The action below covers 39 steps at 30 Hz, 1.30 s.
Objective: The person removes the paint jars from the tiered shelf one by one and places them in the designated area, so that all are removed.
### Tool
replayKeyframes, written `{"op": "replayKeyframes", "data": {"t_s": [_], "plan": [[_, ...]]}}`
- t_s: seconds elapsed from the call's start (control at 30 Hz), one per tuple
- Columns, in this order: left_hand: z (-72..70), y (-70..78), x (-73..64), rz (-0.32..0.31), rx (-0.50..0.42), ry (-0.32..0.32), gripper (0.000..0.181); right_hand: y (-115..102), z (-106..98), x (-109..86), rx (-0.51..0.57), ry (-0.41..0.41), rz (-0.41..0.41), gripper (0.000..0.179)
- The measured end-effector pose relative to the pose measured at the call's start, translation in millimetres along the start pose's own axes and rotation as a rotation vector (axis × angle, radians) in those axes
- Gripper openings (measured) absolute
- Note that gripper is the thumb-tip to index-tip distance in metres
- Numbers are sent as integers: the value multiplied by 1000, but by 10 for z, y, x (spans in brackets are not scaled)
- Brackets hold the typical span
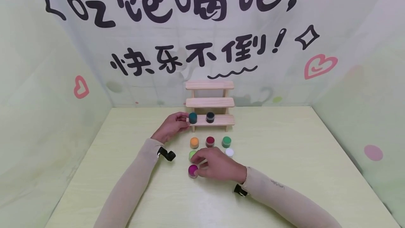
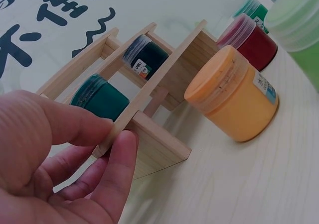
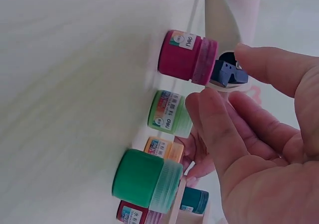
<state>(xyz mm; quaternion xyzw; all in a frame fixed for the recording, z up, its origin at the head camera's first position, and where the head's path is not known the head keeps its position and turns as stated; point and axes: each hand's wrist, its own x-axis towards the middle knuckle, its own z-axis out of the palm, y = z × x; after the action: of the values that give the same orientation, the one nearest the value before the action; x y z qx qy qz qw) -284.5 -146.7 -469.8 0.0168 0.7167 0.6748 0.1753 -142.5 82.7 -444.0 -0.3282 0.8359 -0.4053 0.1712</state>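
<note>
In the head view my left hand (image 1: 172, 126) is at the left end of a small three-tier wooden shelf (image 1: 210, 102). The left wrist view shows its thumb and fingertips pinching the end of the lowest board, beside a teal paint jar (image 2: 101, 97). A dark paint jar (image 2: 145, 57) stands further along that board. My right hand (image 1: 218, 164) hovers over the table, thumb and fingers apart. Just beyond its fingertips is a magenta paint jar (image 3: 187, 57), upright on the table. Its fingers partly cover a light green jar (image 3: 169, 113) in the head view.
Between the shelf and my right hand stand an orange jar (image 1: 194, 143), a dark red jar (image 1: 210, 141) and a green jar (image 1: 226, 141). A white-lidded jar (image 1: 229, 152) is beside the right hand. Printed cloth walls (image 1: 209, 31) enclose the table's back and sides.
</note>
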Motion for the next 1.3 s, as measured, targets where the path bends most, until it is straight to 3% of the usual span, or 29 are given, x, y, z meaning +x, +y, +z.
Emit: {"op": "replayKeyframes", "data": {"t_s": [0.37,0.77,1.07,1.3], "plan": [[-2,14,-17,8,5,-2,41,5,-110,13,-40,74,-57,30],[9,11,-5,11,5,2,42,96,-454,143,-66,206,-68,30],[5,16,-10,0,12,5,41,80,-637,247,-49,267,-3,27],[6,23,-15,3,12,10,41,90,-748,355,-57,321,-1,26]]}}
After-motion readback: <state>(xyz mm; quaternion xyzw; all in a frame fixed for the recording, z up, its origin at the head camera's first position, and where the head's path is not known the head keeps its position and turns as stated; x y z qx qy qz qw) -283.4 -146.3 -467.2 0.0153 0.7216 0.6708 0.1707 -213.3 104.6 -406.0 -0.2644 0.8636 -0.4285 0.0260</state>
